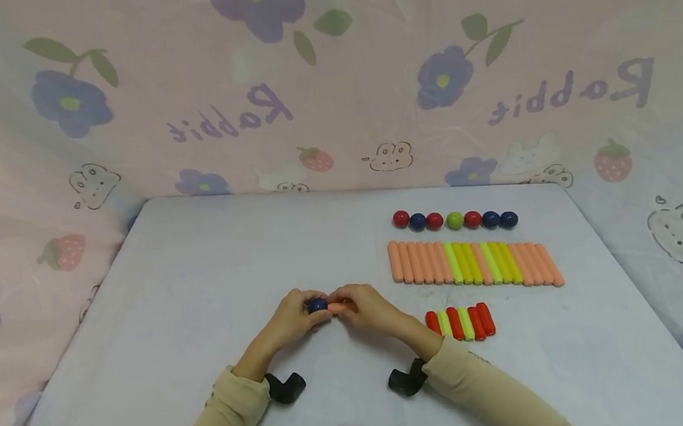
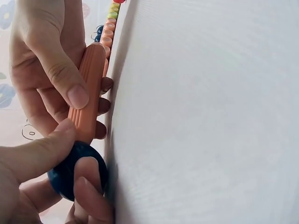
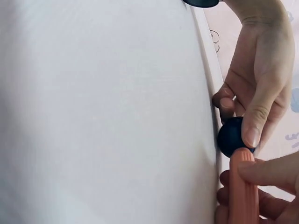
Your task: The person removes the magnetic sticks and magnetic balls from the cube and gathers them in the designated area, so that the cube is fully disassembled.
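Note:
My left hand [image 1: 292,317] pinches a dark blue ball [image 1: 317,305] between thumb and fingers, low over the middle of the table. An orange ribbed stick [image 3: 244,191] lies in my right hand [image 1: 364,308], held between the thumb on one side and the fingers on the other. One end of the stick [image 2: 88,93] meets the blue ball [image 2: 63,175] in both wrist views. Whether the two are joined cannot be seen. The left thumb tip [image 2: 65,128] rests close to where they meet.
To the right on the white table [image 1: 156,295] lies a row of orange and yellow sticks [image 1: 431,262]. Behind it runs a row of red, blue and green balls [image 1: 455,220]. Shorter red and yellow sticks [image 1: 455,323] lie near the right forearm. A patterned cloth [image 1: 330,103] hangs behind.

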{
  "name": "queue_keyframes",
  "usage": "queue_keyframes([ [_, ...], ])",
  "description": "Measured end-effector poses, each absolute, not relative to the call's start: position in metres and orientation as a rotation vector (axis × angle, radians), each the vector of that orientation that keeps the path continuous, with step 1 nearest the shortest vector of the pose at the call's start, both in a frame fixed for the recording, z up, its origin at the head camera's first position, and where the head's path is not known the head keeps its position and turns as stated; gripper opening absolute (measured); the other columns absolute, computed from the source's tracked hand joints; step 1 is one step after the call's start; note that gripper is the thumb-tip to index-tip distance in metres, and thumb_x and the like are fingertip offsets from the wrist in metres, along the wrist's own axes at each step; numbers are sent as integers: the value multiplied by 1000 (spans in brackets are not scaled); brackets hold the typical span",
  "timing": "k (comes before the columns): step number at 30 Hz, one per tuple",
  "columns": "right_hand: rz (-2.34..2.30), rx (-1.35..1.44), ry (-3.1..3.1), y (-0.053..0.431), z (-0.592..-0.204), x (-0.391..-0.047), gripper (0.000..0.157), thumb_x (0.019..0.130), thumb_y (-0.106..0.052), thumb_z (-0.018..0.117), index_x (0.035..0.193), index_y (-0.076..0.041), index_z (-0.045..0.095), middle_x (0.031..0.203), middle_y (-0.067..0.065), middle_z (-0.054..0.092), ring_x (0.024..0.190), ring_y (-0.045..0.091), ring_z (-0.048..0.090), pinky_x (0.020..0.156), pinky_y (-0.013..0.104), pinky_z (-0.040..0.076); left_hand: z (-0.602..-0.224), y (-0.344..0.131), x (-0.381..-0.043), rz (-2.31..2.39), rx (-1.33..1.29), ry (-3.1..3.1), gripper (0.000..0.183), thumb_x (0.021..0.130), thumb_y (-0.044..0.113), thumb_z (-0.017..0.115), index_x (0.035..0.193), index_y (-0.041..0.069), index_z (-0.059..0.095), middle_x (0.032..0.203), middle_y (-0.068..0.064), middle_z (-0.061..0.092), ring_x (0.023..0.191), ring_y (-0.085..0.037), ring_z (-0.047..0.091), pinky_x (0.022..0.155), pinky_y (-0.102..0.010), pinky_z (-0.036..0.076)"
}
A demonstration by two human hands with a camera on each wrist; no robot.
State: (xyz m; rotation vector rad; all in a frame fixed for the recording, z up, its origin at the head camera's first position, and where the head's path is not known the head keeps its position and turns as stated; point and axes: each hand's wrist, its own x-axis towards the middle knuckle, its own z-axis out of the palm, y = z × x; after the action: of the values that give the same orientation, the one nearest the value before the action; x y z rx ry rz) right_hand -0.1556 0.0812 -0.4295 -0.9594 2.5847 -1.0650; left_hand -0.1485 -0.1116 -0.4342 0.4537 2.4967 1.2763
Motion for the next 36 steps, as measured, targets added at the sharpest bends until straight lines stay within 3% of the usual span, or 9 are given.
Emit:
queue_keyframes([
  [3, -1066, -986, 2574, 82, -430, -156, 20, 93, -8, 61, 109, 0, 69, 104, 14, 73, 92, 20, 66, 80, 23, 53, -434, -113, -148, 1270, 459, 2498, 30, 88, 14, 69, 113, -3, 67, 69, -12, 64, 48, -4, 50, 52, -16, 41],
  [10, -1099, -902, 2536, 89, -430, -158, 25, 92, -4, 61, 116, -1, 67, 108, 15, 71, 91, 18, 61, 81, 22, 50, -433, -112, -148, 1258, 400, 2494, 32, 89, 16, 69, 115, -2, 66, 89, -16, 58, 52, -7, 52, 57, -16, 42],
  [17, -1162, -789, 2533, 94, -424, -159, 24, 93, -7, 60, 116, -3, 66, 113, 16, 69, 98, 26, 64, 86, 33, 55, -434, -113, -151, 1248, 441, 2492, 32, 89, 14, 68, 115, -3, 66, 78, -16, 61, 47, -5, 50, 49, -16, 41],
  [26, -1283, -497, 2435, 106, -414, -173, 29, 95, -26, 60, 116, -7, 66, 102, 13, 65, 93, 20, 62, 74, 25, 50, -436, -113, -152, 1264, 446, 2476, 31, 88, 13, 68, 114, -4, 66, 74, -15, 61, 46, -5, 50, 47, -16, 40],
  [36, -1392, -221, 2391, 126, -396, -204, 29, 88, -10, 64, 116, -2, 62, 99, 15, 65, 81, 13, 60, 69, 19, 49, -437, -113, -150, 1290, 425, 2458, 30, 89, 12, 68, 115, -4, 66, 85, -17, 59, 49, -4, 51, 48, -15, 41],
])
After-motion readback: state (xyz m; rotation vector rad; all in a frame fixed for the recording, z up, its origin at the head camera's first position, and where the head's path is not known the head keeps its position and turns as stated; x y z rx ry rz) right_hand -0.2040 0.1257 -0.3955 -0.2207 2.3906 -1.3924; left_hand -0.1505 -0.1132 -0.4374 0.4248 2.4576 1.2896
